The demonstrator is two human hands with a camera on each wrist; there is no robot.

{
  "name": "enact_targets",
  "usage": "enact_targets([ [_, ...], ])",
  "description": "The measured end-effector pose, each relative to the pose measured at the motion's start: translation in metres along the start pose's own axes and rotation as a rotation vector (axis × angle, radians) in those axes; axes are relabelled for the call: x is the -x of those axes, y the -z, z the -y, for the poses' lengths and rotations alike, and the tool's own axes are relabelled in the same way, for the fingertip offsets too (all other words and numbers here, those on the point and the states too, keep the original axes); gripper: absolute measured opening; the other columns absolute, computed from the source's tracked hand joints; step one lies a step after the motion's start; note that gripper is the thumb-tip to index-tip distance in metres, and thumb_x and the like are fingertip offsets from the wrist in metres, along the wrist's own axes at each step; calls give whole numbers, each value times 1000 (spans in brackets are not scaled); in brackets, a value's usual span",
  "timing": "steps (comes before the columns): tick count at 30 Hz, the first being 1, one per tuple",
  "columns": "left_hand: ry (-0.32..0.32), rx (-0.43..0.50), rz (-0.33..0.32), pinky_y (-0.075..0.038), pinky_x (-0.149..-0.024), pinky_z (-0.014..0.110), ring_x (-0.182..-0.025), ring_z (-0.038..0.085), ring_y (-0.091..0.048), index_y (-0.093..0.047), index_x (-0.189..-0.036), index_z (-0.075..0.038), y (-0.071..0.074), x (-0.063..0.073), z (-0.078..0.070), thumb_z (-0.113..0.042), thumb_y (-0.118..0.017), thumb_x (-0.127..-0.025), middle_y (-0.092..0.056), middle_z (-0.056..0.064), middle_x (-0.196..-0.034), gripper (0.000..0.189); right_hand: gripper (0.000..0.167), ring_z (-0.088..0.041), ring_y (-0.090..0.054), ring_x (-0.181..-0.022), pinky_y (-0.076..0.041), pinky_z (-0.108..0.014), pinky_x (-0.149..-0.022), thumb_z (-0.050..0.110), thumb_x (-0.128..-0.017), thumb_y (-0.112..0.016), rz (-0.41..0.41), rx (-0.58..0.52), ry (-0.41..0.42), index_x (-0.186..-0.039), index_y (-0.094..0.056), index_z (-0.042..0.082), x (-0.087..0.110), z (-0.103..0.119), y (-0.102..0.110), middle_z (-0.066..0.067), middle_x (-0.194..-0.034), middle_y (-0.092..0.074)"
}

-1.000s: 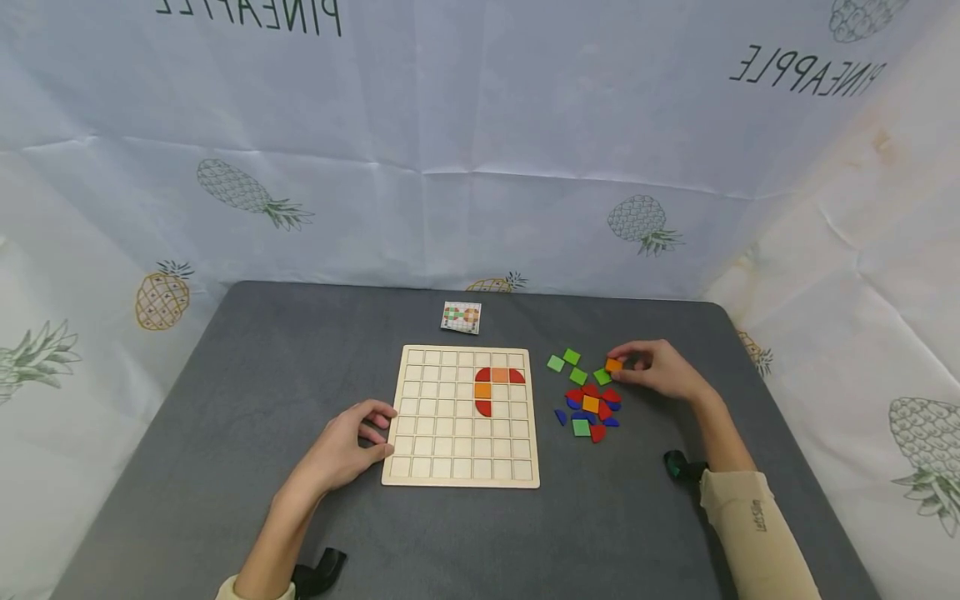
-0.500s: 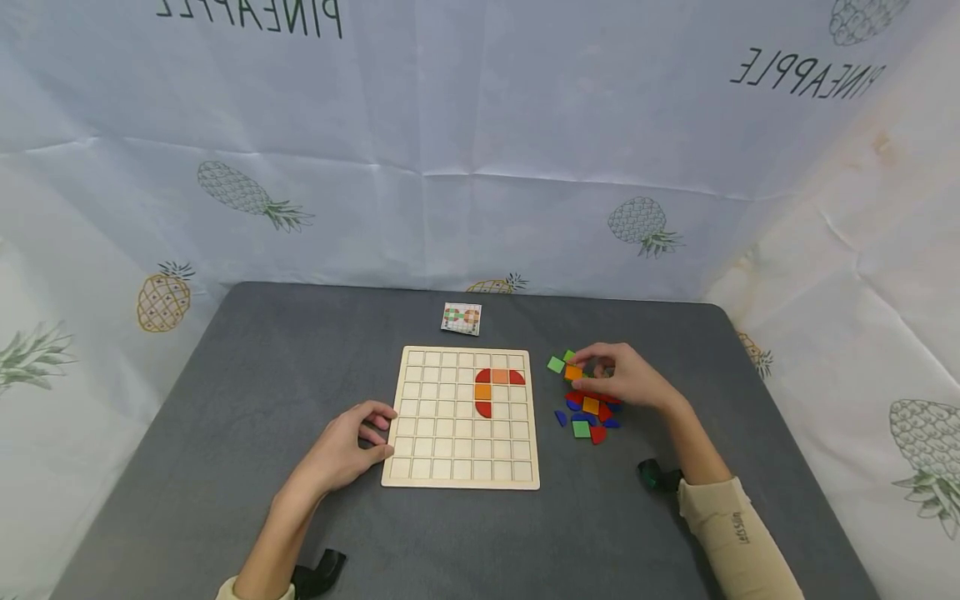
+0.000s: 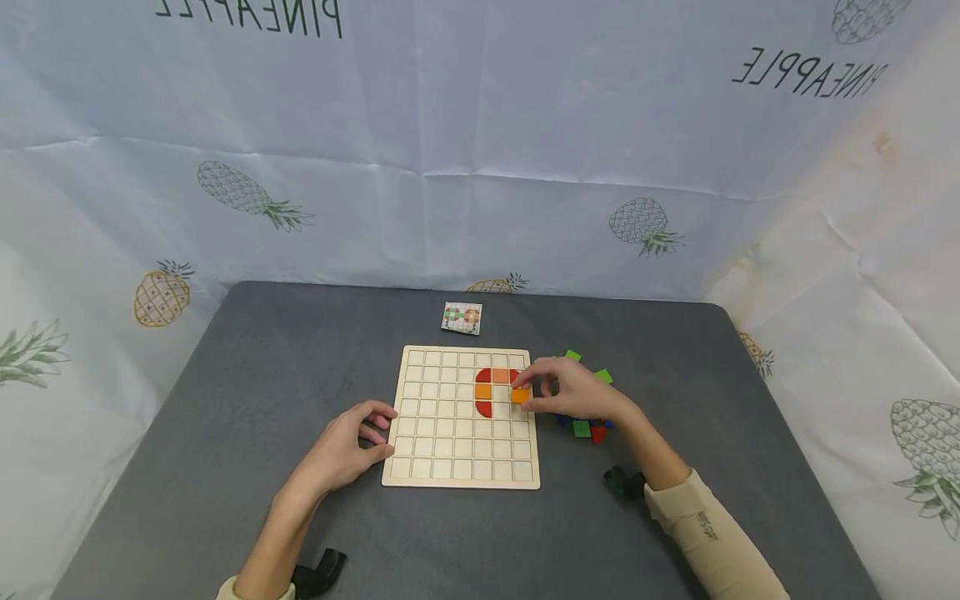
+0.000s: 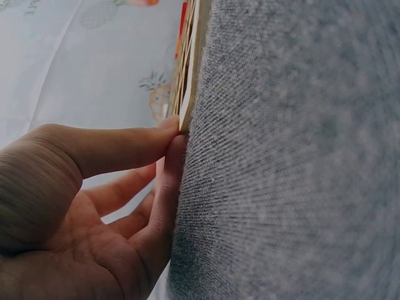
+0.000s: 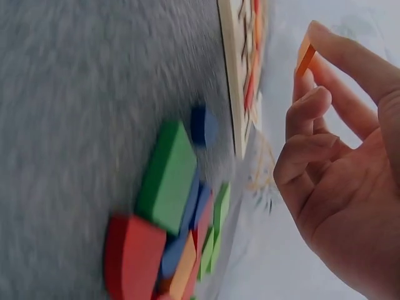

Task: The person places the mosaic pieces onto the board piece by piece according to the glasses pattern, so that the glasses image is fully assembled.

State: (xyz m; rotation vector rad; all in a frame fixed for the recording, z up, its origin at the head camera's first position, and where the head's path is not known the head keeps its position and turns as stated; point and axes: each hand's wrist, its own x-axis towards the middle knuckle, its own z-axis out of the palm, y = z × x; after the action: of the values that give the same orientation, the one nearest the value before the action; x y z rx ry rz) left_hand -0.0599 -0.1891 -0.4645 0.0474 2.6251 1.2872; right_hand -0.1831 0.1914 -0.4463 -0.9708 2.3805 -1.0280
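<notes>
In the head view, a pale wooden grid board point(image 3: 442, 446) lies mid-table. Several tiles fill cells at its upper right: red rounded ones point(image 3: 483, 409), an orange square point(image 3: 483, 390) and a lighter orange square point(image 3: 500, 375). My right hand point(image 3: 573, 390) pinches an orange square tile point(image 5: 305, 55) between thumb and fingertips, over the board's right edge cells. The right wrist view shows this tile raised, tilted on edge. My left hand point(image 3: 345, 442) rests at the board's left edge, thumb and fingertips touching the rim. The left wrist view shows the thumb point(image 4: 125, 147) against that rim.
Loose tiles lie right of the board, partly hidden behind my right hand: green point(image 5: 167, 178), red point(image 5: 134, 256) and blue point(image 5: 203, 125). Behind the board sits a small pattern card point(image 3: 461, 317). A pineapple-print cloth point(image 3: 375, 225) hangs beyond the grey table point(image 3: 315, 333).
My right hand has moved left from the loose tiles to the board's right side, carrying the orange square tile. My left hand and the board have stayed put.
</notes>
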Motion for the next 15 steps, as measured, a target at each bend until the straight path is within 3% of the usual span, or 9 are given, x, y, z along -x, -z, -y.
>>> enact_targets([
  [7,3,-4,-2,-61,-81,33,-96,17,-72,-68,-131,-5,-2,1,1,-1,-86,-90,-68,11,-116,45,26,-3,-53,-64,-49,-20,-61,25,-94,-87,65,121,6,-118,-80,17,-16,6,-17,1,-105,-74],
  [15,-1,-1,2,-61,-81,33,-97,18,-72,-68,-131,-5,-2,3,1,-2,-86,-90,-68,11,-116,45,25,0,-51,-63,-49,-19,-62,24,-92,-88,57,230,4,-115,-81,18,-22,10,-27,2,-110,-77],
])
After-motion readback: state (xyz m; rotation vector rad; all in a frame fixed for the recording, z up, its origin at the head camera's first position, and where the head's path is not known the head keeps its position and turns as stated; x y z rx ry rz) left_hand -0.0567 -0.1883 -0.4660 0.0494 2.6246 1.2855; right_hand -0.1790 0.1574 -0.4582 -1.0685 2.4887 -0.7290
